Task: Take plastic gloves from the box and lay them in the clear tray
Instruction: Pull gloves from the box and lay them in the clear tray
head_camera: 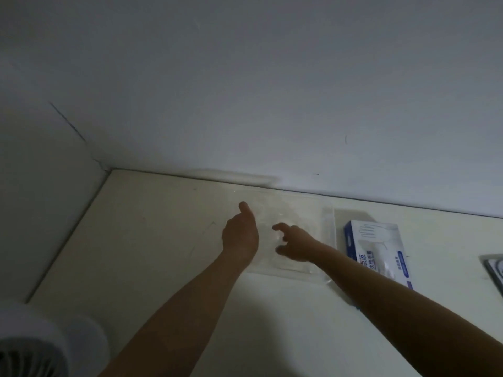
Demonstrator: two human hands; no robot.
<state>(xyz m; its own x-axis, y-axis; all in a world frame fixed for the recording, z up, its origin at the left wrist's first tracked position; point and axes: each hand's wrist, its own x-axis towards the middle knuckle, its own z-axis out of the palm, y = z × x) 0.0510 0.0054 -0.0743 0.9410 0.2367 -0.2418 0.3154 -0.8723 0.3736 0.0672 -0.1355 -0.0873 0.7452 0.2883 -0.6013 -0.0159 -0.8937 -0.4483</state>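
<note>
On the one pale table (136, 254), the one clear tray (321, 213) lies just left of the one glove box (381, 248); two hands hover over the tray, the left hand (239, 235) with its grip untellable and the right hand (294, 243) spread and apparently empty, while a faint, uncountable film (294, 210) inside suggests laying has begun.

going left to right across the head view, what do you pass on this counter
white round appliance → left hand → right hand → glove box → grey object cut off at the right edge. The clear tray lies under both hands, so it is left out.
</note>
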